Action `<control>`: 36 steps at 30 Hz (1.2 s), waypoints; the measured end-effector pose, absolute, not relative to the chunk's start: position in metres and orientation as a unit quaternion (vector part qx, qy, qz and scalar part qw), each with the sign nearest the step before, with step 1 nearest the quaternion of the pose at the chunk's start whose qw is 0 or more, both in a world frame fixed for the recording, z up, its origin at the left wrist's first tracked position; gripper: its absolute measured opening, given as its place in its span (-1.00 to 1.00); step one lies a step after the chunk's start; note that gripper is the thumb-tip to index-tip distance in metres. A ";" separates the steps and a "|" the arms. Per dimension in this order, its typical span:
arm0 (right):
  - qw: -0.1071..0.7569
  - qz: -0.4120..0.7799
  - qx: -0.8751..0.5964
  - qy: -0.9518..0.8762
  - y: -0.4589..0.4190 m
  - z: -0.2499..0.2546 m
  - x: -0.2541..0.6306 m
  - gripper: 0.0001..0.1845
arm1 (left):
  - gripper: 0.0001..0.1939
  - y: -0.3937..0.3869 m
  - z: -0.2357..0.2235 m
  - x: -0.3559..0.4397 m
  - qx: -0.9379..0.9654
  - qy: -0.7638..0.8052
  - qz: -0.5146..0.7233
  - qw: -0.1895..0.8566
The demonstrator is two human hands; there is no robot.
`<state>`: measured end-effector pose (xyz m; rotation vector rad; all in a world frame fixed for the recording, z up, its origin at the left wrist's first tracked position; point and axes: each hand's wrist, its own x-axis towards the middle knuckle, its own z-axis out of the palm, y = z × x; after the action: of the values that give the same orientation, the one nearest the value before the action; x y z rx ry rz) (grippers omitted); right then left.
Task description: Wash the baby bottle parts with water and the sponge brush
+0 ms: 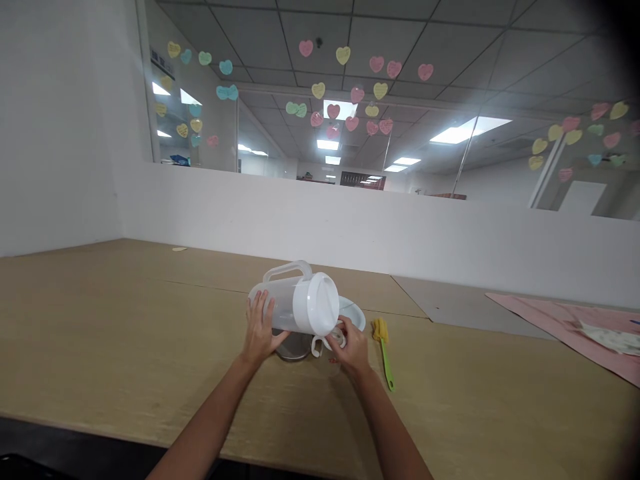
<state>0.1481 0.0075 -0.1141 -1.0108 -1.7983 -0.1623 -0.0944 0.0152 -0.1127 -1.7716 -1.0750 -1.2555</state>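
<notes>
A clear plastic pitcher [283, 303] with a white lid [323, 305] lies tilted on its side in the air, handle upward and lid to the right. My left hand [260, 330] is wrapped round its base end, fingers spread along the body. At the lid's lower edge, my right hand [351, 347] pinches with thumb and fingers. Just below the lid shows a white hook-shaped handle [317, 347], partly covered. Under the pitcher are a dark round dish [294, 350] and a faint clear glass with red marks [333, 363], partly hidden.
A pale plate [354, 312] sits behind my right hand. To the right lies a brush [385, 357] with yellow head and green handle. A pink cloth [540, 317] and a grey sheet [450, 310] cover the table's right rear. A white wall [250, 207] bounds the back.
</notes>
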 end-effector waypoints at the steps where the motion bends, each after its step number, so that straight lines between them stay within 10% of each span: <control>1: 0.509 -0.056 -0.425 -0.747 0.008 -0.115 0.149 -0.52 | -0.12 0.016 -0.113 -0.095 -0.685 -0.413 -0.486 0.351; 36: 0.519 -0.056 -0.426 -0.739 0.007 -0.116 0.149 -0.45 | -0.13 0.016 -0.111 -0.095 -0.683 -0.419 -0.491 0.342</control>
<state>0.1487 0.0072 -0.1163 -1.0220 -1.7711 -0.1343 -0.0950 0.0163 -0.1115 -1.7773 -1.0891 -1.2762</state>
